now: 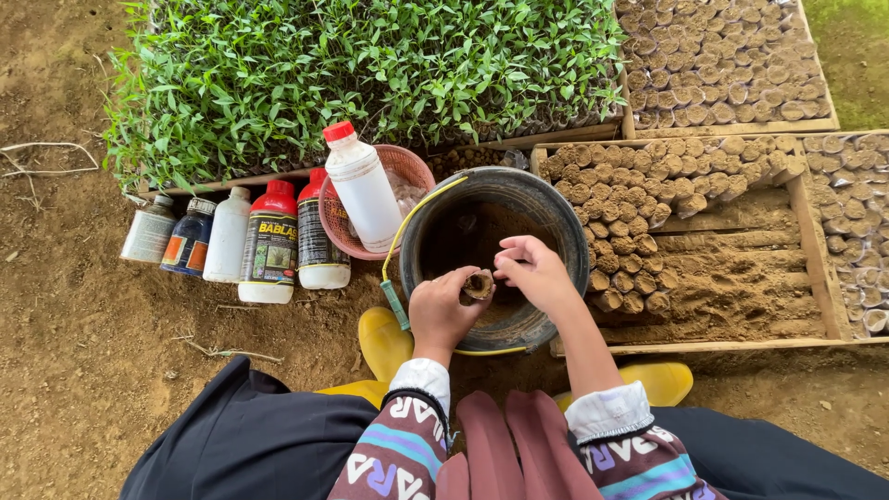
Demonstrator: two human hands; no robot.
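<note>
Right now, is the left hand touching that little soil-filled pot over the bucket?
Touching. The head view shows the left hand wrapped around the small soil pot, fingers closed on its side, held above the black bucket.

Bare brown earth ground point(83, 370) carries a black bucket point(556, 222), a row of bottles point(269, 243) and a pink basket point(338, 227). Wooden trays point(807, 250) of soil plugs and a seedling tray point(352, 65) rest on it too.

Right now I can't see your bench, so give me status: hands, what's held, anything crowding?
Left hand gripping small soil-filled pot over black bucket. Right hand at pot's rim, fingers pinched. Bottles crowd left; wooden tray right.
</note>
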